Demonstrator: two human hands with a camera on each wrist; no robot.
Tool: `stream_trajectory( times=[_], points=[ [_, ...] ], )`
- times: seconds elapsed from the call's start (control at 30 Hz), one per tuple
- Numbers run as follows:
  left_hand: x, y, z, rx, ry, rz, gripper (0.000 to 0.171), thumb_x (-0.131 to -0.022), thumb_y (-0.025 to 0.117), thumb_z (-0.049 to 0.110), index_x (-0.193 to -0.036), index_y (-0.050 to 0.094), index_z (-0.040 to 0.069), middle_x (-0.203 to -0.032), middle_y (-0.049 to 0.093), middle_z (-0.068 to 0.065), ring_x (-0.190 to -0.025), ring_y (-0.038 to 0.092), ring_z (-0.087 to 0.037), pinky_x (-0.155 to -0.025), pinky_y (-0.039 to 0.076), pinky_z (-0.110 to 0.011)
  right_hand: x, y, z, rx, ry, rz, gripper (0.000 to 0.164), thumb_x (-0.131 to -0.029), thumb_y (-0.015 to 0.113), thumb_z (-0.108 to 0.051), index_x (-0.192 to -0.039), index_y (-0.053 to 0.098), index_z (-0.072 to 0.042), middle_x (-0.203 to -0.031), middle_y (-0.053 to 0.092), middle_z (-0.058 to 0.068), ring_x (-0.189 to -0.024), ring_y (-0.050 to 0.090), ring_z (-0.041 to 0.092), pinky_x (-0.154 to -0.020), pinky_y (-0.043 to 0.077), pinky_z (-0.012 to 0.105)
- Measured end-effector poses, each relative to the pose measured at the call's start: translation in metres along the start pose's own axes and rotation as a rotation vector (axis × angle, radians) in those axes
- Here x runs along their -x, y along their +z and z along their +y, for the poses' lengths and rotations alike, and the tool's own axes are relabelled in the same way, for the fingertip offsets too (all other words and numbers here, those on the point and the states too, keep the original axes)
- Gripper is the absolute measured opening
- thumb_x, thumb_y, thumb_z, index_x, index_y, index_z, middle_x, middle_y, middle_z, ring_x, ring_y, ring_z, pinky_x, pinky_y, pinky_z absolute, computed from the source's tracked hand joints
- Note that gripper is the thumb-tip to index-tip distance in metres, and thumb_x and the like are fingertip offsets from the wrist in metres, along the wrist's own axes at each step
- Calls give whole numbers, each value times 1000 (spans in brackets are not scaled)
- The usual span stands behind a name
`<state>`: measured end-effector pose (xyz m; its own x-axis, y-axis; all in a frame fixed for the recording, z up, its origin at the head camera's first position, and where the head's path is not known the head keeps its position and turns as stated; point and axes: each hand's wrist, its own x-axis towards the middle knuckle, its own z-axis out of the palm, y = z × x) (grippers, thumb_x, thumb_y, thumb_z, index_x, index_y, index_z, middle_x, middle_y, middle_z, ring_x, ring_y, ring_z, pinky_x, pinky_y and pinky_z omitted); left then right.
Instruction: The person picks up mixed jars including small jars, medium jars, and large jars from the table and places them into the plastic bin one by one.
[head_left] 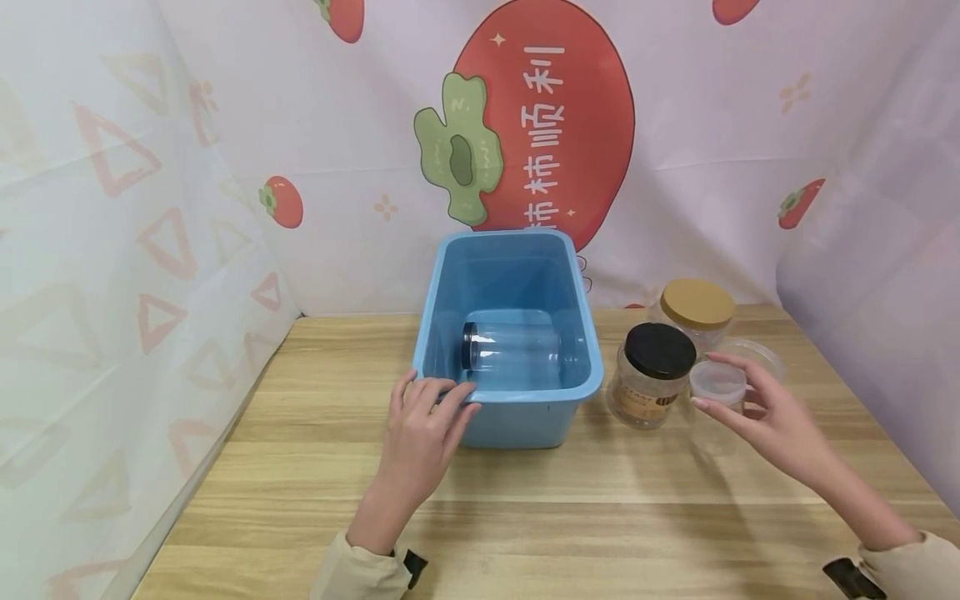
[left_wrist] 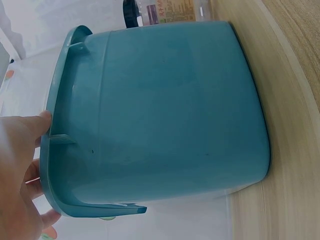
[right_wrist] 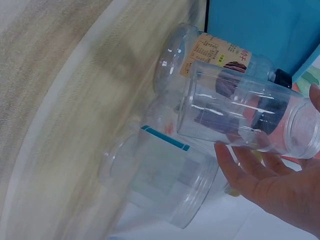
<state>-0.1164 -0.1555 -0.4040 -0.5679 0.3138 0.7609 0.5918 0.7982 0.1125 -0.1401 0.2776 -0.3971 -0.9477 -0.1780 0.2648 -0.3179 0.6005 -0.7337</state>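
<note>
In the head view my left hand (head_left: 420, 433) grips the near left corner of a blue plastic bin (head_left: 517, 425), fingers over the rim. The left wrist view shows the thumb on the near side of the rim and the fingers behind it. Inside the bin a clear jar with a black lid (head_left: 467, 346) lies on its side. My right hand (head_left: 780, 429) holds a clear plastic jar (right_wrist: 235, 107) near its top, thumb and fingers on opposite sides. Whether its base touches the table I cannot tell.
Left of the held jar stands a labelled jar with a black lid (head_left: 660, 350). Behind it is a jar with a tan lid (head_left: 697, 302). Another clear jar (right_wrist: 172, 185) stands to the right. Printed cloth (head_left: 352, 250) hangs behind the wooden table (head_left: 322, 467) and along both sides.
</note>
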Motion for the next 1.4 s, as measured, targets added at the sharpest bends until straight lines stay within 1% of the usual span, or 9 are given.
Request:
stream_trajectory(
  times=[0.1,0.23,0.37,0.43,0.5,0.7,0.87,1.07,1.4],
  points=[
    [0,0,0,1,-1,-1,25,-103,70,27,-113,78,6,-99,71,-11,-99,66,-33,-104,46,-68,-2,-2,-4,19,-3,-16,65,-95,78,-7,-152,46,-3,-141,52,29,-95,60,-15,-61,56,23],
    [0,0,1,6,1,5,28,-106,65,30,-113,78,6,-99,71,-11,-99,66,-33,-104,46,-69,-4,-5,-10,33,-21,-28,64,-95,78,-6,-151,47,-3,-137,54,31,-96,61,-14,-58,56,26],
    [0,0,1,6,4,7,36,-110,57,35,-112,78,6,-99,70,-11,-99,65,-33,-104,46,-69,-7,-8,-15,56,-34,-42,63,-95,79,-7,-150,49,-3,-138,55,28,-98,77,22,-58,55,26],
    [-1,0,1,4,3,5,34,-109,59,34,-112,78,6,-98,70,-11,-99,65,-33,-104,46,-69,-8,-9,-18,74,-32,-54,64,-95,79,-9,-151,48,-4,-142,54,29,-103,74,49,-60,55,26],
    [-1,0,1,2,1,0,29,-106,64,31,-112,78,6,-99,70,-11,-99,66,-33,-104,46,-68,-9,-10,-21,91,-32,-64,65,-95,79,-11,-152,48,-5,-147,51,30,-105,68,60,-60,54,25],
    [-1,0,1,1,-4,-8,23,-97,76,23,-113,78,5,-99,71,-11,-100,66,-33,-104,46,-68,-15,-14,-30,135,-42,-90,66,-93,82,-14,-151,50,-8,-147,51,31,-104,71,55,-64,53,23],
    [-1,0,1,1,4,4,25,-103,69,27,-112,78,5,-98,70,-11,-98,66,-33,-103,46,-68,-20,-17,-36,148,-68,-107,65,-92,83,-14,-149,53,-9,-140,57,26,-105,71,53,-70,55,22],
    [-1,0,1,3,6,6,28,-106,65,29,-112,77,5,-97,69,-10,-97,65,-33,-103,46,-68,-25,-19,-45,145,-90,-127,63,-92,84,-14,-147,54,-5,-131,63,27,-104,69,59,-74,62,46],
    [0,0,1,1,4,2,23,-101,72,25,-112,78,5,-98,70,-10,-98,66,-33,-104,46,-68,-35,-23,-57,184,-107,-133,62,-92,84,-19,-146,55,-8,-123,69,22,-104,69,60,-75,61,58]
  ],
)
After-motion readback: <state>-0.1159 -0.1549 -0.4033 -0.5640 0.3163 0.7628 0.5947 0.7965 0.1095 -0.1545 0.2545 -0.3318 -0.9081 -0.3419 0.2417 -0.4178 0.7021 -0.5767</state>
